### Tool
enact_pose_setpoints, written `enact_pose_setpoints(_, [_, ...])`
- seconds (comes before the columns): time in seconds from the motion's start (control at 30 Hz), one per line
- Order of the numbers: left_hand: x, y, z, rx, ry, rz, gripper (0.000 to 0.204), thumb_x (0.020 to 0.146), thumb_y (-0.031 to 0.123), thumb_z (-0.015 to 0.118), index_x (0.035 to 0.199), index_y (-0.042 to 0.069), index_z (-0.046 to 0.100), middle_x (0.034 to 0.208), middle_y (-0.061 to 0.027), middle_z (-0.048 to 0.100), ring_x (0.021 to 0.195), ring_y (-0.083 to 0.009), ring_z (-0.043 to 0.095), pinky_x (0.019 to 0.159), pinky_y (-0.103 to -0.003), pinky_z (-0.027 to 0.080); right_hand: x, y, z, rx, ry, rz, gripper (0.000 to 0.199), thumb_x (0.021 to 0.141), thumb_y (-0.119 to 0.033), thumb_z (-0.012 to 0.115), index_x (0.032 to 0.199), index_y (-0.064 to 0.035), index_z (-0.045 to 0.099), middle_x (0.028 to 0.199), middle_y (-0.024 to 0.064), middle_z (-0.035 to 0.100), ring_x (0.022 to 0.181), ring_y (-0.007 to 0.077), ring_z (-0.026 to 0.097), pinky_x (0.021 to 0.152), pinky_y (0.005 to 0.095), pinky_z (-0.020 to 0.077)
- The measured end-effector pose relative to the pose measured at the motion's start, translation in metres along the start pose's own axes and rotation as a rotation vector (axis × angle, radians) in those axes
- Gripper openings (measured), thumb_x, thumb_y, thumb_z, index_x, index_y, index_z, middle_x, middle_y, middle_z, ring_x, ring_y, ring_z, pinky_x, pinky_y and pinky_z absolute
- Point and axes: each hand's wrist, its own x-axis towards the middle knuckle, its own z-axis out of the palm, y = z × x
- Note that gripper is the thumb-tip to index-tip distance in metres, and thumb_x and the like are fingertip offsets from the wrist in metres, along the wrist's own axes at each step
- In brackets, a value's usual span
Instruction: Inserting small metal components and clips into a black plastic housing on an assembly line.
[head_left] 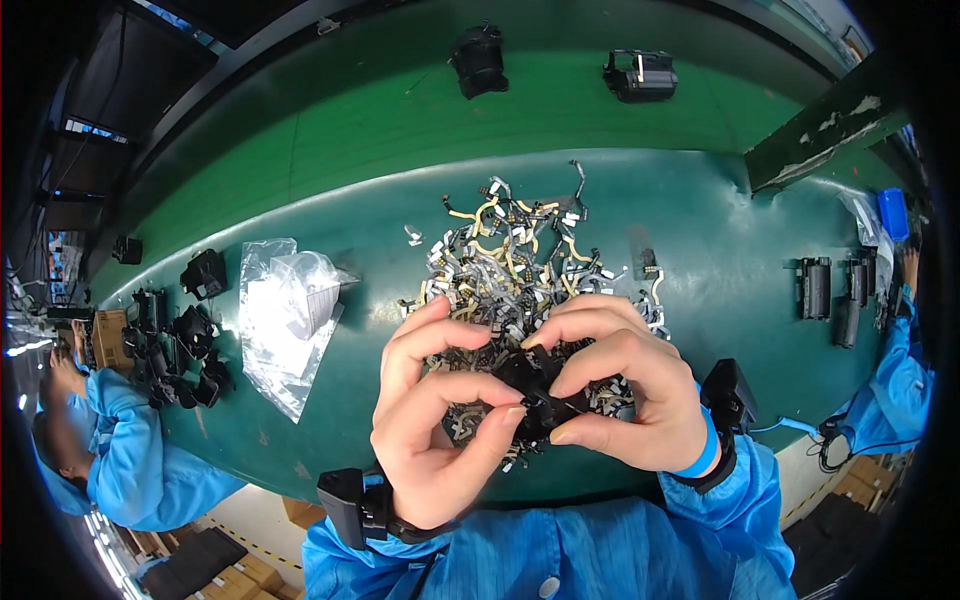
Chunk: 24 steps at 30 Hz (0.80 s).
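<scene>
Component [530, 380], black all over, compact and irregular in outline

The held part [530, 376] is black, the table [705, 235] green.

On the table [720, 280], cables [490, 285] are lying beyond the right hand [648, 400], a bag [285, 325] left of the left hand [415, 445].

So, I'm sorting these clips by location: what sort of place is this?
Probably an electronics assembly workshop: a heap of small cables, black parts and blue-sleeved co-workers at a green table.
</scene>
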Motion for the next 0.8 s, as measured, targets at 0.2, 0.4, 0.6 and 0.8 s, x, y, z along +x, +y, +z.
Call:
enact_pose_setpoints(0.2, [0.0009,0.0031,-0.0007,0.21,0.022,0.113,0.019,0.066,0.0,0.077,0.081,0.006,0.068,0.111,-0.012,0.06,0.12,-0.0372,0.049,0.103,-0.048,0.037,-0.0006,-0.0015,0.0011,0.005,0.011,0.033,0.032,0.069,-0.014,0.083,0.096,-0.0093,0.066,0.112,0.0089,0.063,0.109,0.0317,0.054,0.095,0.0422,0.0406])
enact_pose_setpoints(0.4, [-0.0012,-0.0024,0.004,0.037,-0.018,-0.008,0.017,0.067,-0.002,0.074,0.08,0.005,0.066,0.11,-0.0123,0.059,0.117,-0.0365,0.05,0.103,-0.048,0.037,-0.0014,0.0017,0.0034,-0.028,0.024,0.019,0.03,0.068,-0.014,0.082,0.092,-0.0089,0.066,0.112,0.0097,0.063,0.108,0.0319,0.054,0.094,0.0419,0.0409])
enact_pose_setpoints(0.6, [-0.002,0.0052,0.0042,0.027,0.045,-0.018,0.017,0.068,-0.002,0.074,0.081,0.005,0.066,0.11,-0.0117,0.058,0.116,-0.0361,0.051,0.102,-0.048,0.038,0.0002,-0.0023,0.0046,-0.091,0.005,-0.023,0.027,0.068,-0.013,0.082,0.089,-0.0086,0.066,0.112,0.0105,0.062,0.108,0.034,0.054,0.092,0.0431,0.0427])
enact_pose_setpoints(0.8, [-0.0019,0.006,-0.0003,0.267,0.057,0.157,0.022,0.064,0.003,0.081,0.082,0.008,0.069,0.11,-0.0114,0.059,0.116,-0.0358,0.051,0.101,-0.047,0.04,0.0008,-0.0027,0.0061,-0.08,0.0,-0.047,0.026,0.069,-0.014,0.082,0.087,-0.0087,0.065,0.111,0.0112,0.062,0.108,0.0347,0.054,0.092,0.0432,0.043])
